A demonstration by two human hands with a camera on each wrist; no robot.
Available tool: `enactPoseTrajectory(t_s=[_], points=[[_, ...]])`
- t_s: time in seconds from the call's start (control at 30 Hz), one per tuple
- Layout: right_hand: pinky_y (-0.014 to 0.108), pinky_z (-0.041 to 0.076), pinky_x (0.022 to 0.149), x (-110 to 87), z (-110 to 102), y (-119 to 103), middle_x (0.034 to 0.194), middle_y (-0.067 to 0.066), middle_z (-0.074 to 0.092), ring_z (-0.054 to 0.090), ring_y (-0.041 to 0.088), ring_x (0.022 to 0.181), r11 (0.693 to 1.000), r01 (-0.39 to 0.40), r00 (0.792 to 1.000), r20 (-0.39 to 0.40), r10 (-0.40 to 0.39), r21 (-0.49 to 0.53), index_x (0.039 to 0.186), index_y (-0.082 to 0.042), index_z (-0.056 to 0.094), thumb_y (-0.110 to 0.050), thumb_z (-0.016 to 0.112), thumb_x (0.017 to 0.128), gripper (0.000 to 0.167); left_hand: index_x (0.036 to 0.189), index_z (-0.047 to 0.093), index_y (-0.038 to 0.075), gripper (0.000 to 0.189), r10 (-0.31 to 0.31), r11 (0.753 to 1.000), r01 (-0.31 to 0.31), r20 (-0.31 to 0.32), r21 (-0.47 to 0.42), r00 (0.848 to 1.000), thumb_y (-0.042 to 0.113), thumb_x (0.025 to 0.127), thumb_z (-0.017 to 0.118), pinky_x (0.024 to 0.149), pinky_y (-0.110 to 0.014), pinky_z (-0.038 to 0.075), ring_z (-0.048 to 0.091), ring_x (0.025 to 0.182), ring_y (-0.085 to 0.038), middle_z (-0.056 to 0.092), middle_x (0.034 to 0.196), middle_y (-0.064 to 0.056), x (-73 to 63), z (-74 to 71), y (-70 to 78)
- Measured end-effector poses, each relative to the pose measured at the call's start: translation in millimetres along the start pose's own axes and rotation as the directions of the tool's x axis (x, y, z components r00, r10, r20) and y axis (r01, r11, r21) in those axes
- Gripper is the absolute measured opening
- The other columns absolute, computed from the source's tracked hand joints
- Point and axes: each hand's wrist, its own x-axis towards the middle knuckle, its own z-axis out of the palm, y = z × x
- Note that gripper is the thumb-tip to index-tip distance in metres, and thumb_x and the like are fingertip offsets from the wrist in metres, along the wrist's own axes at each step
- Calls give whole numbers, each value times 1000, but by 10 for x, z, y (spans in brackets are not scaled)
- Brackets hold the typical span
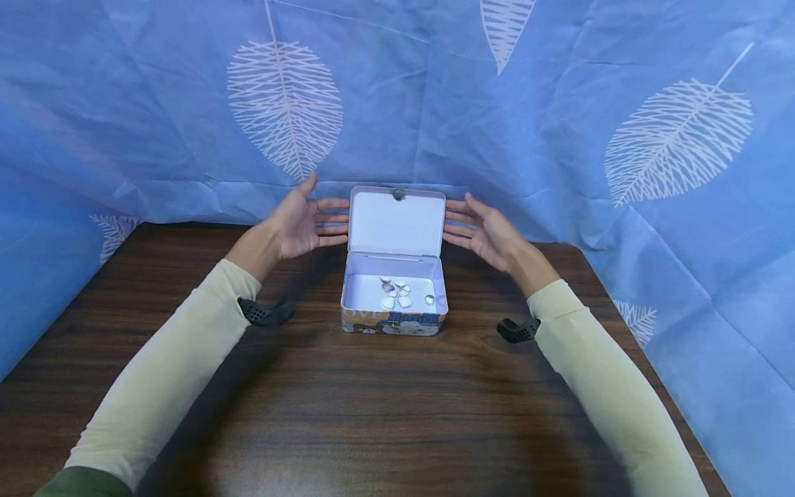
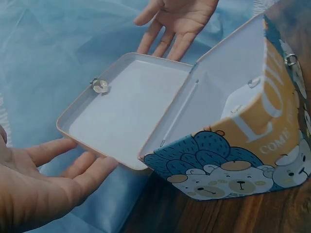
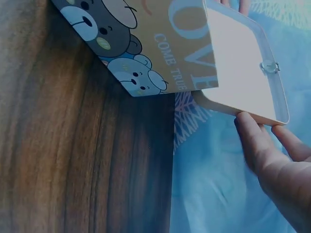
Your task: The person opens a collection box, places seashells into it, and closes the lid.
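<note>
A rectangular tin box (image 1: 373,324), printed with cartoon bears and lettering, stands on the table with its hinged lid (image 1: 397,224) raised. Several small pale seashells (image 1: 404,301) lie on its white floor. A metal clasp (image 1: 399,194) sits at the lid's top edge. My left hand (image 1: 301,219) has its fingers extended, fingertips at the lid's left edge; the left wrist view shows them along the rim. On the opposite side, my right hand (image 1: 491,231) reaches with extended fingers to the lid's right edge, and its fingertips meet the rim in the right wrist view.
The dark wooden table (image 1: 385,407) stretches in front of the box. Behind and at both sides hangs a blue cloth (image 1: 397,96) with white leaf prints, close behind the lid. Black straps (image 1: 266,313) hang at both wrists, over pale sleeves.
</note>
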Motion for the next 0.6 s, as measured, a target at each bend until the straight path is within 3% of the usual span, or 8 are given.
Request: enactPoseTrajectory(t_s=[0.27, 0.6], points=[[49, 45, 134, -144, 70, 5, 166, 13, 44, 46, 37, 158, 998, 0, 999, -48, -3, -68, 179, -16, 33, -48, 32, 124, 64, 179, 32, 11, 88, 65, 987, -61, -25, 150, 998, 71, 117, 14, 140, -48, 35, 35, 168, -37, 29, 182, -22, -99, 84, -32], [55, 37, 138, -318, 162, 9, 158, 11, 49, 57, 26, 142, 990, 60, 995, -72, -69, -126, 177, -12, 33, -46, 36, 123, 63, 178, 32, 9, 89, 171, 958, -163, -12, 237, 985, 73, 117, 21, 141, -52, 33, 38, 166, -41, 33, 178, -24, -232, 159, -151]])
